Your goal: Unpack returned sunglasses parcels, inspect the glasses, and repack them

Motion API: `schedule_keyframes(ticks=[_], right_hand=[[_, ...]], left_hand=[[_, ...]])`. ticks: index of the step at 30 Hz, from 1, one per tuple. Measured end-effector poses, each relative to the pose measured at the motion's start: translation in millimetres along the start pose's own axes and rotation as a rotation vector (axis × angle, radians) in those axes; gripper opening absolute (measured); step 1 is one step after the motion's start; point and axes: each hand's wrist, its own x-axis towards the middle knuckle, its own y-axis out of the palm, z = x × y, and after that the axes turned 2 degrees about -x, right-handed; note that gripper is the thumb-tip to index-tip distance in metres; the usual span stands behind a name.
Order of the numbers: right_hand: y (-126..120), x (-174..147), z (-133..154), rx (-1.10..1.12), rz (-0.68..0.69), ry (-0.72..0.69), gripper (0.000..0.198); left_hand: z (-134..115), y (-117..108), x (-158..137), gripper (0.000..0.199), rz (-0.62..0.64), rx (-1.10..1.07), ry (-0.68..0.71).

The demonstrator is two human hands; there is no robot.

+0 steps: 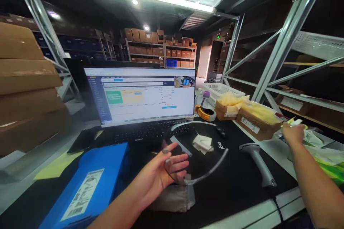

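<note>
My left hand [166, 170] is above the black desk mat, palm turned up and fingers apart. A clear, greyish curved strip [215, 167] arcs from beside its fingers across the mat; whether they touch is unclear. Under the hand lies a grey, partly see-through pouch [172, 198]. A crumpled off-white paper piece [202, 144] rests inside the curve. Far to the right, my right hand [293, 134] is closed among plastic packets [313, 137]; a small white and yellow-green thing shows at its fingers, its kind unclear.
A blue box [88, 182] with a label lies at left, near stacked cartons [24, 86]. Behind are a monitor [145, 96] and keyboard [150, 130]. A barcode scanner [259, 164], mouse [220, 132], tape dispenser [205, 113] and open carton [258, 125] stand at right.
</note>
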Motion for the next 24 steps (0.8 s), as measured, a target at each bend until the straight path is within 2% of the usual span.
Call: schedule_keyframes(ticks=[2,4,6,8,10,12,15,17,20,22,24], right_hand=[[-20,-9,12,0.062,-0.037,0.062,0.072],[-42,-30,22,0.149,-0.002,0.037,0.089],[-63,-66,27,0.25,0.111,-0.031,0.094],[-79,-117,27,0.308,0.229,-0.097,0.094],[-87,-176,24,0.359,0.283,-0.18,0.089],[-90,-232,21,0.468,0.288,-0.408,0.07],[-92,-291,21,0.454,0.463,-0.598,0.047],[-97,-309,26,0.428,0.626,-0.643,0.046],[-106,-315,39,0.387,0.8,-0.642,0.064],[-110,-314,50,0.355,0.834,-0.661,0.072],[-111,-313,58,0.33,0.822,-0.715,0.071]], left_hand=[[14,3,8,0.059,0.064,-0.06,-0.107],[28,6,16,0.057,0.126,-0.137,-0.203],[42,9,22,0.052,0.186,-0.221,-0.28],[56,12,27,0.049,0.251,-0.293,-0.355],[70,15,32,0.048,0.318,-0.345,-0.434],[83,18,36,0.049,0.368,-0.383,-0.507],[97,23,42,0.049,0.416,-0.412,-0.594],[104,25,46,0.05,0.476,-0.394,-0.645],[109,25,49,0.052,0.557,-0.343,-0.678],[111,24,50,0.053,0.565,-0.331,-0.678],[111,22,51,0.052,0.557,-0.324,-0.69]])
